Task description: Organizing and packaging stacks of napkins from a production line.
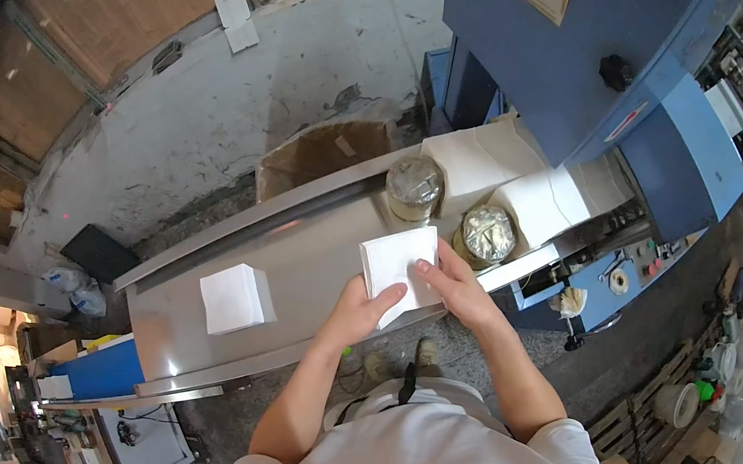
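Between my two hands is a stack of white paper napkins [398, 261], held over the near edge of the metal table [308, 266]. My left hand [357, 309] grips its lower left side, thumb lying on top. On the right side my right hand [458, 289] closes round it, its thumb pressed on the top face. Another white napkin stack [234, 300] rests on the table to the left. Beyond my hands stand two round, foil-topped weights or jars [414, 183], [489, 234] against rows of white napkins [546, 206] that come out of the machine.
A blue machine [555, 57] with a black knob rises at the far right. Behind the table's raised metal rail sits an open cardboard box [320, 161]. Wooden pallets [643, 421] and clutter line the floor at right. A blue panel [102, 369] adjoins the table's left end.
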Action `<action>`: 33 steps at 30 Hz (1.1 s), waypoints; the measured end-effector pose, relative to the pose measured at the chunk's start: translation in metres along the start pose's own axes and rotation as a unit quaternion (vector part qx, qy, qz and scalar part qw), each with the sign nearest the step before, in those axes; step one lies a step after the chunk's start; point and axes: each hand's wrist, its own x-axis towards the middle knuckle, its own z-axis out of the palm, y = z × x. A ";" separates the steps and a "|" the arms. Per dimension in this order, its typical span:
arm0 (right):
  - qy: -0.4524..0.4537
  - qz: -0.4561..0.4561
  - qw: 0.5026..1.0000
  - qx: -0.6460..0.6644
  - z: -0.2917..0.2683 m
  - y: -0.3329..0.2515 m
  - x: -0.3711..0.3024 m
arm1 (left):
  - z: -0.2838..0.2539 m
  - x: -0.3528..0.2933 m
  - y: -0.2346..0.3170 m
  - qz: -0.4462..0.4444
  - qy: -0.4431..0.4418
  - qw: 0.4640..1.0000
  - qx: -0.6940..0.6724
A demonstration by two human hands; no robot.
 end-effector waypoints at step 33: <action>0.132 -0.224 0.691 -0.675 -0.039 0.010 0.151 | -0.060 0.138 0.023 0.028 0.159 0.986 0.045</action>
